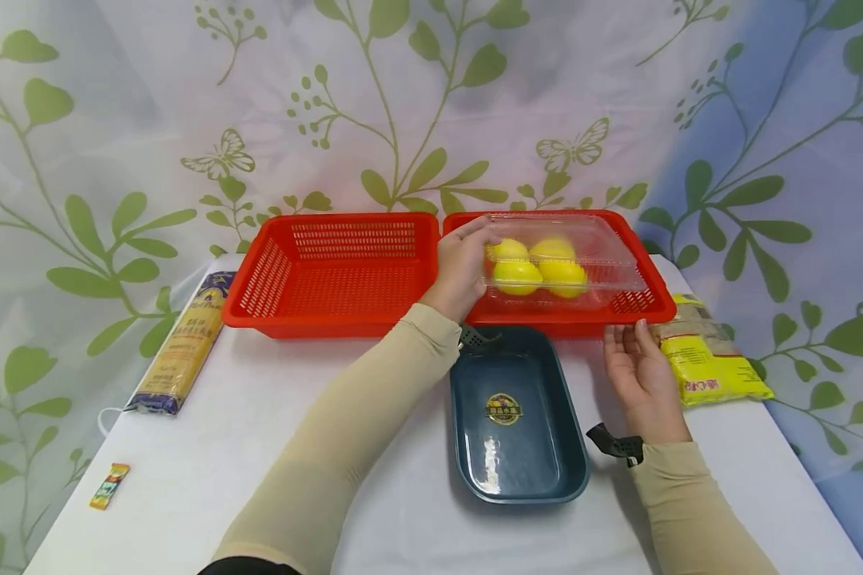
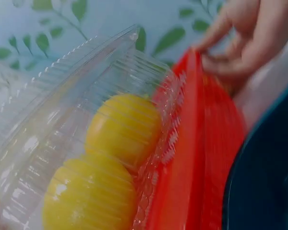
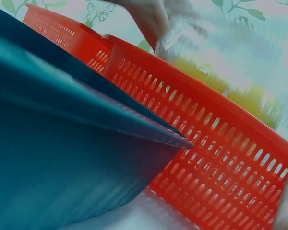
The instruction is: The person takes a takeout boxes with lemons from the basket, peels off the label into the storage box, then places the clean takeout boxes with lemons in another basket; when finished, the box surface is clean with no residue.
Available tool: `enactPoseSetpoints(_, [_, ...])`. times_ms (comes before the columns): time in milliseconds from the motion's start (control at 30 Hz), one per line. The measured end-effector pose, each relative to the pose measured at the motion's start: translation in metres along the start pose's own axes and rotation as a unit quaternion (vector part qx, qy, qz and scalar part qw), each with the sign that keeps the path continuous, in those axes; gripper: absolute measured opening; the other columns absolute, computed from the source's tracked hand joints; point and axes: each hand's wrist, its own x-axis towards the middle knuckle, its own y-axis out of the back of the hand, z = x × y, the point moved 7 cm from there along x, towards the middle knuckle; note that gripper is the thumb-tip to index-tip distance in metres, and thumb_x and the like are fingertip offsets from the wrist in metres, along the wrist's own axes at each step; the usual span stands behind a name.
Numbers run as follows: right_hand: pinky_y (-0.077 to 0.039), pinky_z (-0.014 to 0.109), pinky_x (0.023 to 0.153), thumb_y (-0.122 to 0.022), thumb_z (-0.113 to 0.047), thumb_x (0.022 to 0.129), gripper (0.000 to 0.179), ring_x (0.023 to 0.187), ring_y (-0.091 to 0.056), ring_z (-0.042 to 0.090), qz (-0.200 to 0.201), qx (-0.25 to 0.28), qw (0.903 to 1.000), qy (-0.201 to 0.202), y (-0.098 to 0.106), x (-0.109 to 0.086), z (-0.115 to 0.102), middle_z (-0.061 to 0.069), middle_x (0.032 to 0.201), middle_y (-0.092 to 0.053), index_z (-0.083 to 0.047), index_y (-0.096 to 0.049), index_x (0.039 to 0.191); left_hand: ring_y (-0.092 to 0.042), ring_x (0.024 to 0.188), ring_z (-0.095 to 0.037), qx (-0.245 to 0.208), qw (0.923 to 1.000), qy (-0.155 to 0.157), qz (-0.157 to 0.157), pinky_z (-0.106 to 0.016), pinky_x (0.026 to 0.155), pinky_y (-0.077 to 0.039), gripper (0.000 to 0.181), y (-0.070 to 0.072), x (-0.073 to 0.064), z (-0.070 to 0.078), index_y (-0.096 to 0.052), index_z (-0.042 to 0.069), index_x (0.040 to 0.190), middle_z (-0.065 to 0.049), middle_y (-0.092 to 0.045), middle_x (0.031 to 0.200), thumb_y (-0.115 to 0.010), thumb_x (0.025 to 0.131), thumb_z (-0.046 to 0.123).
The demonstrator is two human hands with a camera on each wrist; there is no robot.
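My left hand [image 1: 460, 267] grips the left end of a clear plastic box [image 1: 604, 275], its thumb and fingers at the edge. Inside are several round yellow fruits [image 1: 518, 277], which look like lemons. The box is over the right red basket [image 1: 532, 321], partly within its rim; whether it rests on the bottom is hidden. At that basket's front right corner, my right hand [image 1: 647, 379] is palm up, fingertips against the rim, fingers loosely bent. The left wrist view shows these fingers [image 2: 230, 62] at the basket corner, blurred.
A second red basket [image 1: 345, 291] stands to the left. In front lies a dark blue dish [image 1: 521, 455] bearing a gold label. A yellow pasta bag [image 1: 712, 359] lies at right, a spaghetti pack [image 1: 187, 343] at left. Nearer the front left is a small sachet [image 1: 109, 485].
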Motion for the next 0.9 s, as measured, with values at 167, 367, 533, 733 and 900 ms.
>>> enactPoseSetpoints(167, [-0.048, 0.041, 0.109, -0.069, -0.001, 0.1, 0.058, 0.13, -0.056, 0.02, -0.006, 0.001, 1.0, 0.003, -0.001, 0.001, 0.001, 0.002, 0.148, -0.054, -0.023, -0.048, 0.15, -0.057, 0.114, -0.021, 0.046, 0.9978, -0.003, 0.048, -0.038, 0.092, -0.059, 0.039, -0.007, 0.013, -0.021, -0.075, 0.01, 0.131, 0.01, -0.067, 0.126, -0.071, 0.093, 0.002])
enactPoseSetpoints(367, [-0.049, 0.04, 0.108, -0.07, 0.0, 0.099, 0.06, 0.126, -0.058, 0.021, -0.002, -0.009, 1.0, 0.0, -0.003, 0.004, 0.007, 0.002, 0.147, -0.055, -0.022, -0.048, 0.149, -0.058, 0.106, -0.019, 0.083, 0.9939, -0.036, 0.064, -0.034, 0.081, -0.061, 0.037, -0.011, 0.018, -0.029, -0.076, 0.008, 0.127, 0.007, -0.069, 0.125, -0.072, 0.091, 0.002])
enactPoseSetpoints(533, [-0.05, 0.04, 0.107, -0.071, 0.002, 0.097, 0.063, 0.128, -0.057, 0.02, 0.002, -0.015, 0.9999, 0.007, -0.003, 0.004, 0.011, 0.002, 0.149, -0.055, -0.024, -0.048, 0.15, -0.058, 0.106, -0.018, 0.155, 0.9857, -0.045, 0.05, -0.031, 0.083, -0.059, 0.035, -0.009, 0.021, -0.028, -0.071, 0.009, 0.13, 0.006, -0.068, 0.123, -0.07, 0.095, 0.008])
enactPoseSetpoints(733, [-0.049, 0.039, 0.108, -0.071, -0.001, 0.098, 0.059, 0.126, -0.057, 0.02, 0.004, -0.011, 0.9999, 0.0, -0.001, 0.001, 0.007, 0.003, 0.144, -0.057, -0.023, -0.049, 0.149, -0.055, 0.104, -0.019, 0.312, 0.9496, 0.026, 0.006, -0.039, 0.087, -0.057, 0.032, -0.006, 0.027, -0.033, -0.052, 0.019, 0.132, 0.001, -0.058, 0.117, -0.062, 0.101, 0.019])
enactPoseSetpoints(900, [-0.049, 0.04, 0.108, -0.071, -0.003, 0.099, 0.063, 0.13, -0.056, 0.019, 0.012, -0.011, 0.9999, 0.001, 0.003, -0.003, 0.002, 0.0, 0.149, -0.053, -0.026, -0.047, 0.152, -0.059, 0.1, -0.026, 0.301, 0.9521, 0.053, -0.018, -0.038, 0.085, -0.057, 0.019, -0.003, 0.029, -0.035, -0.057, 0.005, 0.12, -0.008, -0.06, 0.111, -0.051, 0.106, 0.016])
